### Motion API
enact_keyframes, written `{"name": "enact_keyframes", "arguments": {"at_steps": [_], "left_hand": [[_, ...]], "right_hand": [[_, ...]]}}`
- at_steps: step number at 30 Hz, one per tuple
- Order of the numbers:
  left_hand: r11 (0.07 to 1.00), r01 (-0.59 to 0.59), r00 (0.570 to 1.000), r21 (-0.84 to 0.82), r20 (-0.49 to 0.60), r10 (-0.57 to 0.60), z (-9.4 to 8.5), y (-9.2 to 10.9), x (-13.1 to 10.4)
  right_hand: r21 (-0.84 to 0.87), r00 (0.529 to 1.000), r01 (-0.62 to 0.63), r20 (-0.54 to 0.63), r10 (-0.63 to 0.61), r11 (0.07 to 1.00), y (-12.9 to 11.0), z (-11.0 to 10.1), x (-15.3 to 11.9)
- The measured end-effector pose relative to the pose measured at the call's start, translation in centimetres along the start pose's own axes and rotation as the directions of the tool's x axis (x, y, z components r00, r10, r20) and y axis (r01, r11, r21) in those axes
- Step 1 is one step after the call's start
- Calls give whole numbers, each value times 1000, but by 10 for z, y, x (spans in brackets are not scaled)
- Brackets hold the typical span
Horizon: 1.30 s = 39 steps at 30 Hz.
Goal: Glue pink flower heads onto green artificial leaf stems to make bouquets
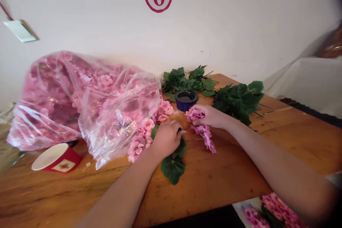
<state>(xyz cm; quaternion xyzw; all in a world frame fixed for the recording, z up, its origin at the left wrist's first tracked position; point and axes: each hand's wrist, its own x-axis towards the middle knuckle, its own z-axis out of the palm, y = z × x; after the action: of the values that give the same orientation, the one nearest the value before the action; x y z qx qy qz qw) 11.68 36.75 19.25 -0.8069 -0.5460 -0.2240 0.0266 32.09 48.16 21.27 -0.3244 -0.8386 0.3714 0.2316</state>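
Observation:
My left hand (167, 139) is closed around the stem of an artificial leaf spray (173, 169), whose green leaves hang down over the wooden table. My right hand (210, 115) grips a pink artificial flower spray (205, 137) by its blossoms, and part of the cluster dangles below my fingers. Thin stems run between the two hands. Just beyond my right hand stands a small dark blue pot (186, 100) with a black rim. Loose pink flowers (140, 142) lie to the left of my left hand, partly hidden by it.
A large clear plastic bag (88, 96) full of pink flowers fills the left side. A red paper cup (57, 158) stands in front of it. Green leaf bunches (184, 80) lie at the back, with another leaf bunch (237, 99) at right. More pink flowers (279, 208) sit below the table edge.

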Motion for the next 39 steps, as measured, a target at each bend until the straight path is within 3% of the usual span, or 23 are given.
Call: {"name": "enact_keyframes", "arguments": {"at_steps": [7, 12, 18, 23, 29, 33, 36, 39], "left_hand": [[999, 17, 999, 42, 42, -19, 3, 2, 1], [998, 23, 999, 55, 37, -25, 5, 3, 1], [996, 41, 998, 78, 45, -45, 6, 3, 2], [997, 21, 999, 69, 39, -24, 6, 3, 1], [992, 43, 995, -117, -80, -53, -11, 4, -1], [969, 144, 952, -203, -239, -192, -28, -1, -1], [942, 325, 891, -82, -309, -334, -34, -15, -1], [930, 356, 900, 90, -300, -316, -33, -31, -1]], "right_hand": [[129, 995, -78, -48, 85, 989, -3, 18, 3], [42, 989, -111, -92, 114, 993, -4, 25, 4], [67, 955, -251, -144, 259, 966, -7, 33, 5], [69, 965, -218, -134, 226, 973, -14, 30, 3], [133, 989, -134, -37, 140, 982, -15, 9, -5], [-25, 991, -124, -42, 123, 992, -15, -7, -10], [-148, 989, -139, -74, 129, 979, -19, -12, -12], [-240, 986, -160, -80, 144, 957, -23, -12, -14]]}}
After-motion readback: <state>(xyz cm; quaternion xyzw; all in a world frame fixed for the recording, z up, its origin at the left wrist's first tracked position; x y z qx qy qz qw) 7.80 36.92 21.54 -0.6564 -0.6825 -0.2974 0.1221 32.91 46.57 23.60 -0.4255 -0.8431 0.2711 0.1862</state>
